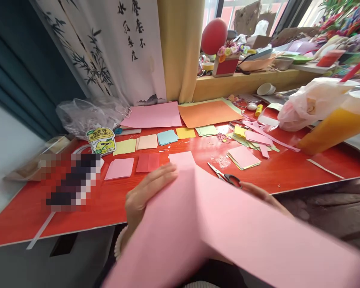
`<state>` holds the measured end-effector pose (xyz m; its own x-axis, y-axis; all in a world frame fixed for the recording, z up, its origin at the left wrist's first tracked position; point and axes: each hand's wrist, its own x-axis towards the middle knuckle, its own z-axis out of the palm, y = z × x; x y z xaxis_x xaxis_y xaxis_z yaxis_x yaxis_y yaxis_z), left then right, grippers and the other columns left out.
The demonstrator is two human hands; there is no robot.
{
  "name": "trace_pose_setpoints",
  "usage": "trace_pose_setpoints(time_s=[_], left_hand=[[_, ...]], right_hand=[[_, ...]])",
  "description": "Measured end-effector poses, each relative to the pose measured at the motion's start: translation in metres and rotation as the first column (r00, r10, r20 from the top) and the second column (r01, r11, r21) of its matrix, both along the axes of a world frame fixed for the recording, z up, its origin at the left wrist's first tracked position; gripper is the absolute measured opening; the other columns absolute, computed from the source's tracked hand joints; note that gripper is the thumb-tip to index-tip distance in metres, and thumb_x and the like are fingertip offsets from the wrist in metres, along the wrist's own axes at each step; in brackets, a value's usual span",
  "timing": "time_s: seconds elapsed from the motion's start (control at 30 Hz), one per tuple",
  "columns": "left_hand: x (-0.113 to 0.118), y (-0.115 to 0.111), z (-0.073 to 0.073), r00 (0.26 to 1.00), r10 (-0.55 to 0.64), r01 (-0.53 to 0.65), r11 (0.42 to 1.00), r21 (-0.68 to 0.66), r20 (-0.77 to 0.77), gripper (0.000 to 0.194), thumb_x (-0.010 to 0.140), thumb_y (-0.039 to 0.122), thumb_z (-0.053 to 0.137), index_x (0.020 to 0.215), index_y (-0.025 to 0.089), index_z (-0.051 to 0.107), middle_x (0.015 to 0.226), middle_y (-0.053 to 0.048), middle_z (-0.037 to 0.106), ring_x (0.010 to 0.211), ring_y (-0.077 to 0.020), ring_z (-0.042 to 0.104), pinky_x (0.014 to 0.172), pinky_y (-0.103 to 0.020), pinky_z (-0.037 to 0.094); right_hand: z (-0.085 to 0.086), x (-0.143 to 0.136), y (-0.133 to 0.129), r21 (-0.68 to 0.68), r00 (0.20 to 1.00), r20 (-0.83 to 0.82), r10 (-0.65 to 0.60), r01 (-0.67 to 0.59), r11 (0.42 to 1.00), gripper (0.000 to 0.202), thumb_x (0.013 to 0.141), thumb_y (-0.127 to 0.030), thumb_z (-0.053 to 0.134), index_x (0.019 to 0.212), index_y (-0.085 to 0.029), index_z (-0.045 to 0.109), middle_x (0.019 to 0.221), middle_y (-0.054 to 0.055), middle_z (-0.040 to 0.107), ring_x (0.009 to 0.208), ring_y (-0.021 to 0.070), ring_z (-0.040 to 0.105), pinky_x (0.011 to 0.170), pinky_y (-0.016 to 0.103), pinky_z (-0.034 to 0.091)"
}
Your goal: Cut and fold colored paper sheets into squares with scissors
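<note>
A large pink sheet (174,212), folded or bent along a crease, fills the lower middle and blurs toward the right. My left hand (148,192) grips its left side, fingers together over the paper near the top. Mostly behind the sheet's right part, my right hand (264,196) shows only in part beside the handles of the scissors (225,175); its fingertips are largely hidden, and whether it holds the scissors is unclear. The scissors lie with slightly parted blades pointing to the upper left. Beyond the left hand is a small red paper stack (148,163).
Small colored paper stacks, including blue (167,137) and pink (119,168), lie on the red table (108,208). Larger pink (156,115) and orange (210,114) sheets are behind. Paper scraps, a white bag (309,104) and an orange drink (336,128) stand at right.
</note>
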<state>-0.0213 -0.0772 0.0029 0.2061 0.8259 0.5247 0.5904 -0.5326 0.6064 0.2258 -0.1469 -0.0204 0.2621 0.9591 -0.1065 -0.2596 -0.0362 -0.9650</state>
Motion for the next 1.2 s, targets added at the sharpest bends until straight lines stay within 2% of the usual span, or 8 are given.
trace_pose_setpoints(time_s=[0.17,0.3,0.53,0.67,0.77,0.87,0.93,1.2], left_hand=[[-0.001,0.023,-0.009,0.917,-0.312,0.335,0.94,0.056,-0.249,0.021,0.086,0.02,0.058,0.1,0.027,0.071,0.141,-0.005,0.047,0.14,-0.0271,0.024,0.111,-0.058,0.025],[-0.009,0.026,-0.027,0.823,-0.319,0.375,0.926,0.029,-0.471,0.024,0.088,0.017,0.052,0.102,0.024,0.07,0.137,-0.011,0.051,0.138,-0.0302,0.027,0.106,-0.064,0.027],[-0.017,0.011,-0.022,0.797,-0.191,0.276,0.959,0.064,-0.573,0.052,0.081,-0.007,0.032,0.116,0.018,0.062,0.139,-0.013,0.048,0.139,-0.028,0.025,0.108,-0.061,0.029],[0.009,-0.008,-0.03,0.712,-0.328,0.38,0.924,-0.052,-0.621,0.047,0.093,0.022,0.043,0.139,0.016,0.039,0.148,-0.014,0.035,0.14,-0.028,0.023,0.112,-0.052,0.03],[0.027,-0.015,-0.037,0.651,-0.37,0.394,0.911,-0.122,-0.663,0.057,0.091,0.049,0.04,0.14,0.019,0.037,0.148,-0.015,0.035,0.138,-0.031,0.028,0.109,-0.052,0.033],[0.035,-0.014,-0.042,0.657,-0.33,0.342,0.932,-0.123,-0.677,0.065,0.088,0.06,0.034,0.14,0.022,0.038,0.148,-0.015,0.035,0.137,-0.0314,0.03,0.109,-0.052,0.033],[0.038,-0.009,-0.046,0.671,-0.303,0.322,0.941,-0.101,-0.677,0.068,0.086,0.064,0.033,0.139,0.022,0.039,0.147,-0.015,0.036,0.136,-0.0315,0.032,0.108,-0.051,0.034],[0.05,-0.005,-0.023,0.901,0.001,0.154,0.934,0.323,-0.434,0.05,0.096,0.044,0.027,0.113,0.01,0.061,0.115,-0.017,0.066,0.111,-0.0271,0.06,0.092,-0.041,0.049]], right_hand=[[-0.005,-0.016,-0.012,-0.129,0.961,-0.234,0.148,-0.182,0.975,0.075,0.08,-0.078,0.027,0.121,-0.024,0.059,0.114,0.015,0.067,0.1,0.032,0.064,0.08,0.047,0.052],[-0.024,-0.005,-0.009,-0.203,0.983,0.029,0.18,-0.17,0.964,0.057,0.078,-0.051,0.064,0.128,-0.026,0.052,0.121,0.009,0.062,0.11,0.0261,0.058,0.086,0.035,0.05],[-0.017,0.004,0.007,-0.293,0.856,0.39,0.339,-0.234,0.927,0.047,0.083,-0.047,0.059,0.122,-0.021,0.058,0.1,0.007,0.068,0.084,0.0206,0.062,0.067,0.028,0.05],[-0.009,0.003,0.015,-0.243,0.785,0.505,0.358,-0.269,0.932,0.046,0.086,-0.046,0.054,0.125,-0.021,0.056,0.099,0.007,0.067,0.084,0.0217,0.063,0.068,0.03,0.052],[-0.012,0.008,0.022,-0.102,0.667,0.733,0.13,-0.082,0.991,0.042,0.09,-0.044,0.049,0.121,-0.019,0.058,0.106,0.01,0.066,0.087,0.0238,0.063,0.075,0.036,0.052],[-0.021,0.019,0.032,0.14,0.34,0.93,-0.138,0.018,0.99,0.037,0.091,-0.04,0.047,0.114,-0.016,0.062,0.112,0.012,0.063,0.1,0.0277,0.059,0.087,0.041,0.047],[-0.027,0.028,0.039,0.146,0.194,0.972,-0.131,-0.064,0.987,0.035,0.092,-0.038,0.047,0.113,-0.014,0.062,0.11,0.012,0.063,0.103,0.0284,0.055,0.09,0.043,0.044],[-0.01,0.038,0.045,-0.187,0.076,0.98,0.184,0.045,0.981,0.055,0.079,-0.044,0.062,0.124,-0.014,0.051,0.085,0.007,0.067,0.077,0.0264,0.063,0.067,0.037,0.047]])
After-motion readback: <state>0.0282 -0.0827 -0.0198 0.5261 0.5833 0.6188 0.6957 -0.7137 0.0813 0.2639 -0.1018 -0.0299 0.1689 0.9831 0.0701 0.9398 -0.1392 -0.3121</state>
